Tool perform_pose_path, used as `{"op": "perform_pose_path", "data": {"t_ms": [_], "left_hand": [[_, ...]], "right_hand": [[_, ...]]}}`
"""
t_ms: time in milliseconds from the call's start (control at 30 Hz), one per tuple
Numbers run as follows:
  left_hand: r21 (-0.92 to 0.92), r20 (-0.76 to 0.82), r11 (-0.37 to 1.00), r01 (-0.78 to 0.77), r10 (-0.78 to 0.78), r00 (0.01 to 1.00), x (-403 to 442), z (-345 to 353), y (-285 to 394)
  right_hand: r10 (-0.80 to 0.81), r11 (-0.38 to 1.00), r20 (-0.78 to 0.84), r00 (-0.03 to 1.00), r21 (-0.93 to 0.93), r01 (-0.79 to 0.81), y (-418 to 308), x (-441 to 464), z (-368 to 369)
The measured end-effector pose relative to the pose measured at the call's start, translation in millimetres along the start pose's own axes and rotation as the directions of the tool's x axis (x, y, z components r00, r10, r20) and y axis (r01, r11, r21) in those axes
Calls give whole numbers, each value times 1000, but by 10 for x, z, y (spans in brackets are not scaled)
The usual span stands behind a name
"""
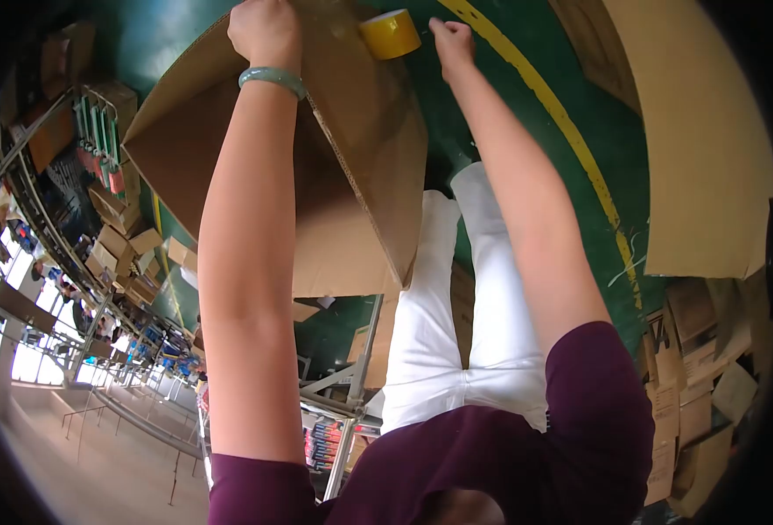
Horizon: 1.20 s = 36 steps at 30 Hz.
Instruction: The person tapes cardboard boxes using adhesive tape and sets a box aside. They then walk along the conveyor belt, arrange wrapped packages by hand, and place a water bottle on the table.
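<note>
A large brown cardboard box (pixel 369 131) stands tilted before me, its dark inside showing on the left. My left hand (pixel 265 33), with a green bangle (pixel 272 80) at the wrist, is closed over the box's upper part. Its fingertips are hidden, so whether they grip the cardboard is unclear. A roll of yellow tape (pixel 391 35) is at the box's far right side. Just right of that roll, my right hand (pixel 454 44) is closed with the thumb against the fingers. A small gap separates it from the roll, and anything in its fingers is too small to see.
Yellow line (pixel 570 122) curves across the green floor (pixel 526 96). A big cardboard sheet (pixel 710 149) rises on the right, with stacked flattened cartons (pixel 692 385) below it. Metal frame (pixel 342 394) is near my legs. More cartons (pixel 119 254) and racks are on the left.
</note>
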<state>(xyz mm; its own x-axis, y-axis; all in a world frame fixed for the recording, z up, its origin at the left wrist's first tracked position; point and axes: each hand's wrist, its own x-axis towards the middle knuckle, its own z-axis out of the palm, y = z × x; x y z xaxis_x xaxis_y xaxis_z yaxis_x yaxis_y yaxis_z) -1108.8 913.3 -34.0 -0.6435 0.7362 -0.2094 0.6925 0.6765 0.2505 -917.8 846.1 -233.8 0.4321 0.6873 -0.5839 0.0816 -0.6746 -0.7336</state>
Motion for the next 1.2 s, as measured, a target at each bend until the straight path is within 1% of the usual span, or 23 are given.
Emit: {"op": "perform_pose_path", "data": {"t_ms": [33, 67, 100, 200, 300, 333, 367, 400, 500, 533, 567, 600, 633, 700, 767, 833, 900, 933, 1067, 1100, 1133, 1167, 1200], "left_hand": [[113, -12, 977, -181, 183, 983, 82, 50, -146], [224, -11, 908, -355, 367, 930, 185, 94, -175], [214, -26, 908, -360, 374, 927, 135, 50, -63], [-107, -10, 993, -57, 56, 998, -170, -109, 203], [-103, -18, 994, -33, 31, 999, -163, -138, 213], [17, 19, 991, -133, 132, 991, 115, 14, -45], [17, 20, 993, -115, 115, 993, 90, 20, -37], [8, -8, 998, -58, 58, 998, 63, 24, 48], [16, -26, 1000, 11, -11, 1000, 119, 24, 139], [117, -29, 988, -97, 101, 994, 205, 98, 67], [222, -14, 953, -206, 215, 977, 294, 194, -45], [656, 59, 661, -364, 436, 898, 434, 335, -187], [661, 59, 657, -362, 435, 899, 393, 299, -114], [351, -125, 875, -333, 396, 910, 257, 186, 108], [238, -130, 931, -278, 314, 940, 426, 224, 37], [586, 19, 675, -448, 542, 840, 661, 328, -220], [164, -199, 944, -288, 317, 927, 298, 124, 42], [48, -209, 943, -330, 333, 920, 435, 174, -93], [221, -120, 921, -320, 352, 928, 428, -20, -74], [-71, 180, 902, -425, 431, 884, 579, -176, -152], [-372, 429, 835, -406, 543, 722, 679, -265, -191], [-368, 426, 834, -411, 544, 723, 660, -155, -191], [21, 183, 865, -501, 489, 853, 610, 74, -190]], "right_hand": [[358, 933, 274, 893, -80, -350, -460, 3, -172], [460, 887, 314, 831, -122, -445, -628, 41, -116], [557, 829, 347, 755, -166, -535, -735, 96, -36], [525, 847, 579, 624, -278, -454, -788, 154, 197], [579, 728, 680, 450, -184, -660, -512, 192, 334], [587, 677, 710, 390, -166, -717, -355, 249, 241], [459, 602, 751, 475, 130, -788, -534, -69, -126], [232, 683, 801, 552, 271, -679, -314, -104, -364], [43, 662, 529, 848, 620, -420, -325, -593, -1281], [30, 755, 461, 887, 571, -322, -514, -850, -1595], [-300, 875, 293, 908, 465, 139, -451, -1002, -1740], [-327, 876, 283, 902, 449, 177, -600, -1346, -1850], [-433, 893, 310, 846, 277, 355, -490, -1516, -1981], [-584, 801, 346, 734, 101, 590, -217, -1932, -2106], [-526, 824, 422, 739, 37, 565, -205, -2161, -2131], [-369, 874, 587, 720, -43, 484, -151, -2133, -2173], [-264, 894, 662, 702, -105, 435, -183, -1947, -2327], [-171, 898, 738, 653, -156, 411, -202, -1791, -2373], [-273, 924, 608, 746, -51, 380, -111, -1728, -2427], [-112, 984, 560, 821, 180, 12, 22, -1815, -2406], [74, 851, 559, 826, 397, -345, 147, -1904, -2390], [69, 849, 561, 825, 402, -344, 250, -2031, -2326], [113, 757, 522, 845, 506, -414, 324, -2184, -2203]]}}
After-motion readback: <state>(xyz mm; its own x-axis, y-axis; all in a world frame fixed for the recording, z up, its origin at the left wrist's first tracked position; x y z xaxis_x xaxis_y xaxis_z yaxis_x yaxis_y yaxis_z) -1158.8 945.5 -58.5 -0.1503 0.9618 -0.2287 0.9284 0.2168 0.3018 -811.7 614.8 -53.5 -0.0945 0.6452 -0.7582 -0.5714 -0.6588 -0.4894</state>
